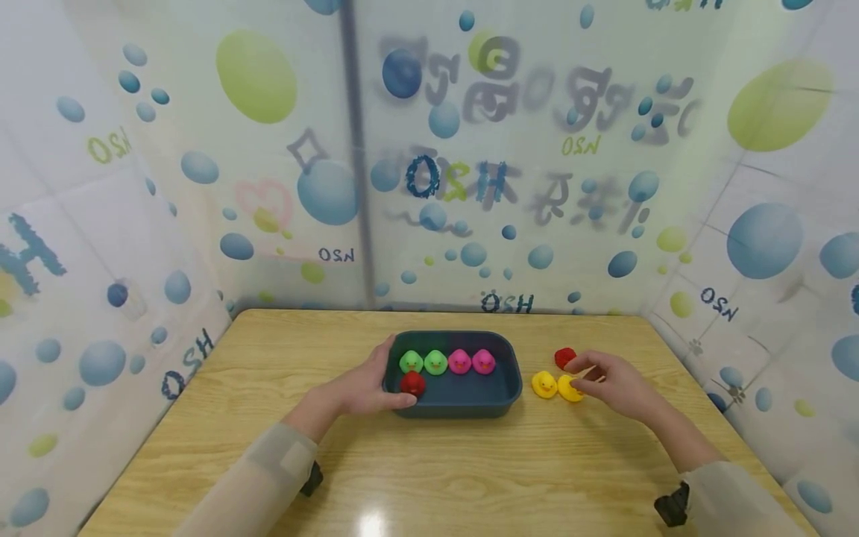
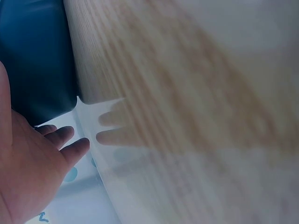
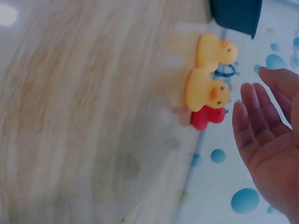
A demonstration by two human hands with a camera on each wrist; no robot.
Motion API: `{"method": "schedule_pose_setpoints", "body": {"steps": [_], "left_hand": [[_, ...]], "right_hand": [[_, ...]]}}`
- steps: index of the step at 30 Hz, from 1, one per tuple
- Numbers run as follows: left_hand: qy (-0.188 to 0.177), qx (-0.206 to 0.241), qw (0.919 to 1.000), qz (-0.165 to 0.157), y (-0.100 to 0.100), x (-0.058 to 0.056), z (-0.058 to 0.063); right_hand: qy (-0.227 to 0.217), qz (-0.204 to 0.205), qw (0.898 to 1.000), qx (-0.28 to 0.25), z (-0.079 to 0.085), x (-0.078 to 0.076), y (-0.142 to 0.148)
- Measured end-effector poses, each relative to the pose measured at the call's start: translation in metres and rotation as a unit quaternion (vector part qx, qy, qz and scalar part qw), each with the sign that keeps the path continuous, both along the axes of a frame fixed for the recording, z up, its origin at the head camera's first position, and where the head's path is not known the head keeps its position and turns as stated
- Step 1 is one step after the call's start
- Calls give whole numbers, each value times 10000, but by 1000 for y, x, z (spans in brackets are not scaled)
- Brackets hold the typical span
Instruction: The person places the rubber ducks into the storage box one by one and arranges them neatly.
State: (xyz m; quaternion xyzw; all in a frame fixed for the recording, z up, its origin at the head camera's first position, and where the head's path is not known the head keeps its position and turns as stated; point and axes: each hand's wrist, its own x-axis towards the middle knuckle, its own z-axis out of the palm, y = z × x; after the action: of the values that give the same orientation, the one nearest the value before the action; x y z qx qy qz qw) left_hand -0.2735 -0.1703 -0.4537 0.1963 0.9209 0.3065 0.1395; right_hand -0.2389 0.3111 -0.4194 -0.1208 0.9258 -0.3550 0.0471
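A dark blue plastic tray stands on the table. My left hand holds its left end, thumb along the front wall and fingers toward the back corner. Inside, two green rubber ducks and two pink rubber ducks line the back. In front at the left sits a red rubber duck. Right of the tray, my right hand hovers with loosely bent fingers and holds nothing. Beside its fingertips are two yellow rubber ducks side by side and another red rubber duck behind them.
The wooden table ends at a straight back edge. Translucent curtains printed with bubbles and lettering hang behind it and on both sides. Dark wrist devices are strapped near both sleeve cuffs.
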Motion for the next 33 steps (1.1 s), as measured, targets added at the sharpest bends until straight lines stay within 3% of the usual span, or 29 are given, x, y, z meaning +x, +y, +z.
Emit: {"method": "schedule_pose_setpoints", "body": {"steps": [6, 17, 33], "left_hand": [[4, 11, 10000, 21, 0, -1, -1], [-4, 48, 10000, -15, -1, -2, 0], [-50, 38, 10000, 5, -1, 0, 0]], "right_hand": [[-135, -151, 9997, 115, -6, -2, 11], [-630, -50, 9979, 105, -18, -6, 22], [-587, -126, 9976, 343, -27, -9, 22]]}}
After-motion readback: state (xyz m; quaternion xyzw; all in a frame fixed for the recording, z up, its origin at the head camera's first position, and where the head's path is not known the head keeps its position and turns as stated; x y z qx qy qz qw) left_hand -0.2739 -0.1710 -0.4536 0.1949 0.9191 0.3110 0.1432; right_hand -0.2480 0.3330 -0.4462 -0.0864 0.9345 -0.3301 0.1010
